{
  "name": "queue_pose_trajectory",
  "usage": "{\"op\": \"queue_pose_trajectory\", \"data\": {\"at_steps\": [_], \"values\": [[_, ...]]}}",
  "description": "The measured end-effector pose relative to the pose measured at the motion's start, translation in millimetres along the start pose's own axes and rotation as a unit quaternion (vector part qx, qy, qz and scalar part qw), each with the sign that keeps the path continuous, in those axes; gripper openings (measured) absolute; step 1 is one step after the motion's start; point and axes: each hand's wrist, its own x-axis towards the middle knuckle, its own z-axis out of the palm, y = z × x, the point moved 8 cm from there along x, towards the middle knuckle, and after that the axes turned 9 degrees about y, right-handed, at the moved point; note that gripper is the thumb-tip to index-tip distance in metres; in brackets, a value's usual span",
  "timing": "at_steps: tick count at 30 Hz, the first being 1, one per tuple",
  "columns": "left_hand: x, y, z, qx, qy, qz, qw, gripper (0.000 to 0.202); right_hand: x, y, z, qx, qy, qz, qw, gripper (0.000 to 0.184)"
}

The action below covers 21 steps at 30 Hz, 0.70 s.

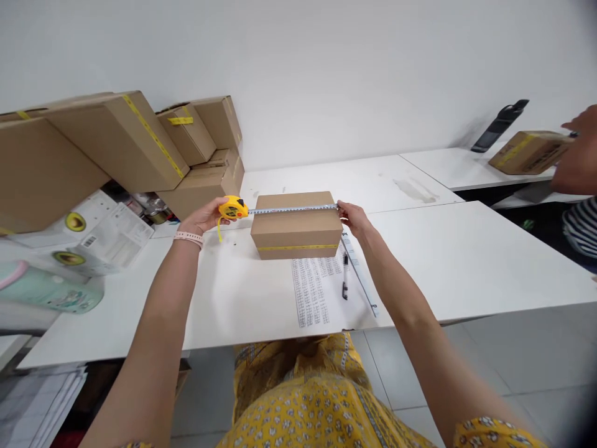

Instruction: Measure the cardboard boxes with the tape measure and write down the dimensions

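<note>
Head view: the left hand (204, 218) has its fingers closed around a yellow tape measure (233, 208), held at the left end of a small cardboard box (297, 225). The right hand (353, 217) pinches the free end of the tape blade (293, 210) at the box's right end, fingers drawn together on it. The blade runs taut along the box's top, along its long axis, which lies left to right across the person's front. Both hands sit level with the box, one at each short end, about equally near.

The box stands closed, sealed with a yellow strip along its front face, on a white surface (466, 255); what is in it cannot be seen. Just in front of the box lie a printed sheet (312, 289), a pen (345, 277) and a ruler (360, 274). Left of the box rises a stack of larger boxes (121, 140), all shut. Far right of the box, another person's hand (578, 158) touches a separate carton (529, 151).
</note>
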Motion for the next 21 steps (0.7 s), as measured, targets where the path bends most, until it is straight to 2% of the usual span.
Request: {"op": "queue_pose_trajectory", "data": {"at_steps": [4,9,16,21], "values": [[12,-6,-4.7,0.008,-0.016,-0.017,1.0,0.042,5,7,-4,-0.045,0.035,-0.051,0.997,0.041],[19,-12,-1.8,-0.006,-0.035,-0.027,0.999,0.039,8,6,-7,-0.094,0.061,-0.088,0.99,0.04],[23,-29,10.0,-0.038,-0.058,-0.025,0.997,0.045,7,3,-1,-0.13,0.078,-0.084,0.985,0.035],[28,-32,10.0,-0.034,-0.066,-0.03,0.997,0.044,7,4,-3,-0.17,0.076,-0.086,0.979,0.035]]}}
